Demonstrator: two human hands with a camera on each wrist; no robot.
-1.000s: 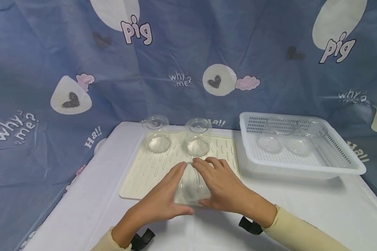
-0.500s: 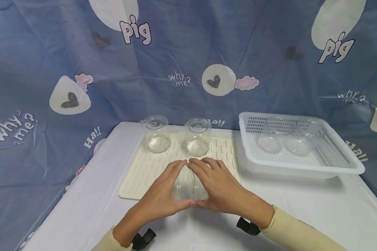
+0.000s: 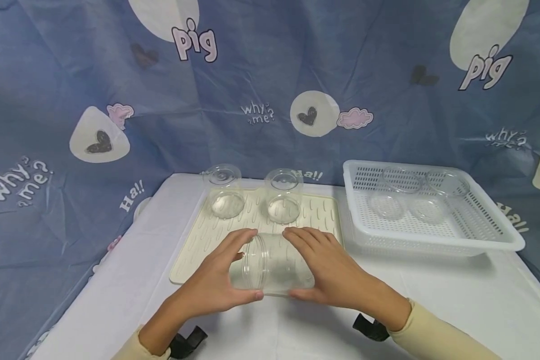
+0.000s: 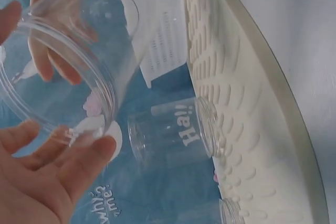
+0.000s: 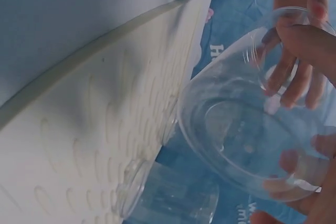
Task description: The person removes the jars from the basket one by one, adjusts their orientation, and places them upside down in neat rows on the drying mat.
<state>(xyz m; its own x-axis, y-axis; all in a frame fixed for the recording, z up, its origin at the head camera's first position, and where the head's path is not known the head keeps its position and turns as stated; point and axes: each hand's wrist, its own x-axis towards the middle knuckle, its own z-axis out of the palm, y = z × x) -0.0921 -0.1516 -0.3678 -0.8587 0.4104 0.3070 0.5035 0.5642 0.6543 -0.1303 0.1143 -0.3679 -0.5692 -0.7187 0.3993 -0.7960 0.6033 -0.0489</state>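
A clear, wide-mouthed jar [image 3: 279,257] lies sideways between both hands, over the front of a cream ridged mat [image 3: 193,265]. Its ringed rim points left and its base points right. My left hand [image 3: 207,277] spans the rim, fingers at the far side and thumb at the near side; in the left wrist view the fingertips [image 4: 105,148] meet the rim. My right hand [image 3: 333,270] grips the body near the base, which shows in the right wrist view as a clear round bottom [image 5: 247,140].
Two similar clear jars, one at left [image 3: 225,197] and one at right [image 3: 283,200], stand mouth down on the back of the mat. A white perforated basket [image 3: 436,242] at right holds two more clear jars. Behind the white-covered table [image 3: 414,290] hangs a blue printed cloth [image 3: 261,60].
My hands have moved apart, the left one leftward and the right one slightly rightward. The jar now shows more side-on between them, its rim farther left.
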